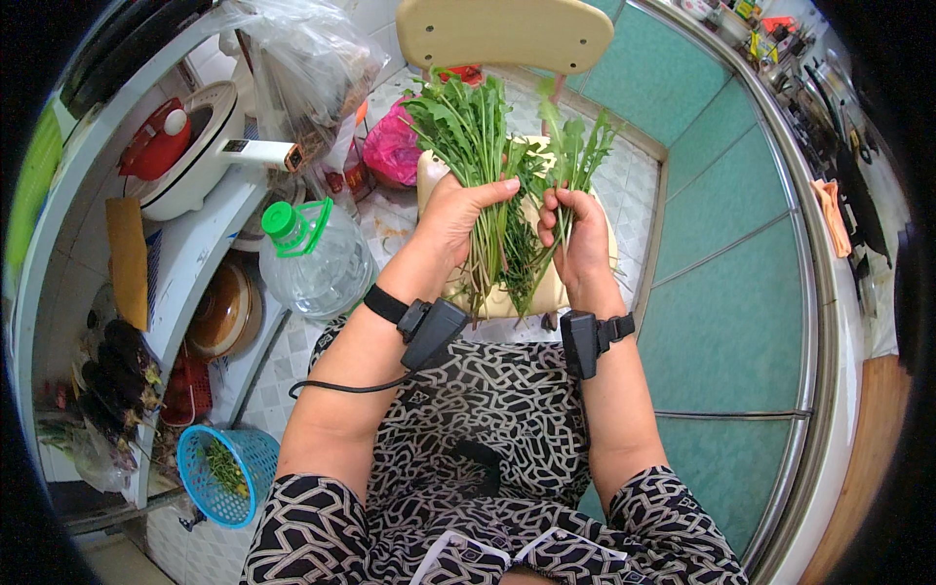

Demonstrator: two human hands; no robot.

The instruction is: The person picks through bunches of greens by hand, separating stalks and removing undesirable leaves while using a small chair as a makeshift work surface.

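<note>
My left hand [457,208] is closed around a thick bunch of leafy greens [468,121], with long jagged leaves fanned upward and thin stems hanging below. A smaller bunch of similar greens [578,150] is pinched between the thumb and fingers of my right hand [581,227]. Between my hands, more dark, fine-leaved greens [523,252] lie over the seat of a cream chair [545,307]. Both wrists wear black strapped devices. The bunches hide much of the seat.
On the left are a shelf [186,252] with a white electric pot [201,172], a large plastic bottle with a green cap [318,256], eggplants [121,373] and a blue basket [227,475] holding plant scraps. A pink bag [395,146] lies behind the chair. Green cabinet panels [724,307] line the right.
</note>
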